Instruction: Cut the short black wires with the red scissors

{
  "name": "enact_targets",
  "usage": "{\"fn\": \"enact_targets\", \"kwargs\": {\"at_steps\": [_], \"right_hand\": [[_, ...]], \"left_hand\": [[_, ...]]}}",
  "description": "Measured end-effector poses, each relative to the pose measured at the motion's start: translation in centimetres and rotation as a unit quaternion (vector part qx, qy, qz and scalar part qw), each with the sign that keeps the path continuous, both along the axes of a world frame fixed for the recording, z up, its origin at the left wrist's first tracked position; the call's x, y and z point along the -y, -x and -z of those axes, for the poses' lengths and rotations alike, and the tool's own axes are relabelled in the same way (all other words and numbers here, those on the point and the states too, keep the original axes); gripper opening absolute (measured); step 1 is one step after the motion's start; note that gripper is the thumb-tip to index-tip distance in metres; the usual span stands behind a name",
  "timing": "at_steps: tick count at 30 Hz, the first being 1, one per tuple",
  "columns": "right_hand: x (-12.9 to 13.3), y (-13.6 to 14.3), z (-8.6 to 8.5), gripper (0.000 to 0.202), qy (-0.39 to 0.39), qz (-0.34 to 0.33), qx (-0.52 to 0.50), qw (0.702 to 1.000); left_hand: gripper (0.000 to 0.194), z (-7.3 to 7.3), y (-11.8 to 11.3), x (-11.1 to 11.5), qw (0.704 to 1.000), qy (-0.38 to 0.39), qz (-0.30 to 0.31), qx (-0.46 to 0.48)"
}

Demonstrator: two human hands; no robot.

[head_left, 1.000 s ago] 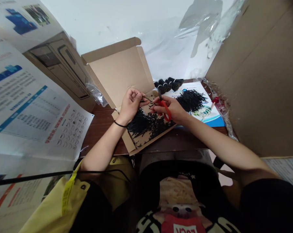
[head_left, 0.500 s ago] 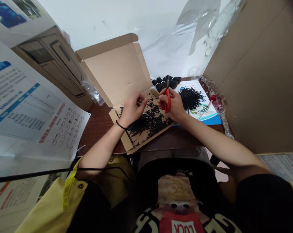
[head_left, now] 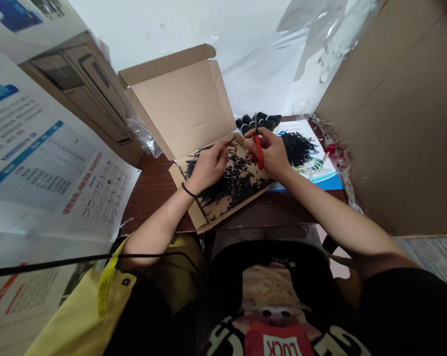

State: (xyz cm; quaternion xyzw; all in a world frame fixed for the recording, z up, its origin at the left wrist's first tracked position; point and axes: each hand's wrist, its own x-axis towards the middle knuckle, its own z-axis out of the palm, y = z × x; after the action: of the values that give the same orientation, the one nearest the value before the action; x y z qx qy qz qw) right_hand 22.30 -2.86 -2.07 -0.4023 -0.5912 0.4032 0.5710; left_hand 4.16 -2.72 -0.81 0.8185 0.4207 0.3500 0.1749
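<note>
Over the open cardboard box [head_left: 227,217], my left hand [head_left: 211,165] pinches a short thin black piece [head_left: 231,141] that sticks out from its fingertips. My right hand [head_left: 270,151] is closed on scissors with red handles [head_left: 259,152], their blades pointing up and away from me. The box tray holds many small black pieces [head_left: 238,183], with longer thin ones to the left. Right of my right hand lies a pile of black strips [head_left: 301,148] on a white and blue printed sheet [head_left: 329,182].
Behind the box lie black bundles tied with white bands [head_left: 247,123]. Pale rubber bands [head_left: 312,167] rest on the sheet. The box lid [head_left: 184,101] stands raised at the back. A large cardboard panel [head_left: 397,118] rises at the right, and a printed carton [head_left: 86,89] stands at the left.
My left hand has turned and its fingers now point forward, with a black piece showing at the tips. The scissors have tilted in my right hand. The view has shifted slightly.
</note>
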Motion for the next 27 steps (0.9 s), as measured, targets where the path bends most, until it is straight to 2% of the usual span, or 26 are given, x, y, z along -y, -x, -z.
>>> {"fn": "enact_targets", "kwargs": {"at_steps": [3, 6, 10, 12, 19, 22, 27], "right_hand": [[0.13, -0.47, -0.11, 0.045, -0.053, 0.047, 0.077, 0.994], [0.43, -0.54, -0.17, 0.050, -0.094, 0.068, 0.165, 0.980], [0.47, -0.44, -0.09, 0.048, -0.145, 0.083, 0.255, 0.952], [0.41, -0.41, 0.05, 0.044, -0.161, 0.083, 0.284, 0.942], [0.66, -0.50, 0.01, 0.034, -0.182, 0.093, 0.322, 0.925], [0.73, -0.68, -0.26, 0.034, -0.185, 0.106, 0.331, 0.919], [0.85, -0.72, -0.41, 0.033, -0.177, 0.098, 0.358, 0.912]], "left_hand": [[0.020, 0.01, 0.07, -0.44, 0.990, 0.087, 0.063, 0.092], [0.017, 0.16, 0.01, -0.64, 0.977, 0.132, 0.098, 0.139], [0.038, 0.10, -0.02, -0.54, 0.980, 0.111, 0.079, 0.145], [0.042, 0.09, 0.00, -0.54, 0.984, 0.092, 0.071, 0.138], [0.028, 0.53, -0.13, -0.93, 0.966, 0.117, 0.122, 0.197], [0.027, 0.36, -0.12, -0.87, 0.965, 0.110, 0.105, 0.215], [0.026, -0.18, -0.20, -0.47, 0.975, 0.071, 0.076, 0.195]]}}
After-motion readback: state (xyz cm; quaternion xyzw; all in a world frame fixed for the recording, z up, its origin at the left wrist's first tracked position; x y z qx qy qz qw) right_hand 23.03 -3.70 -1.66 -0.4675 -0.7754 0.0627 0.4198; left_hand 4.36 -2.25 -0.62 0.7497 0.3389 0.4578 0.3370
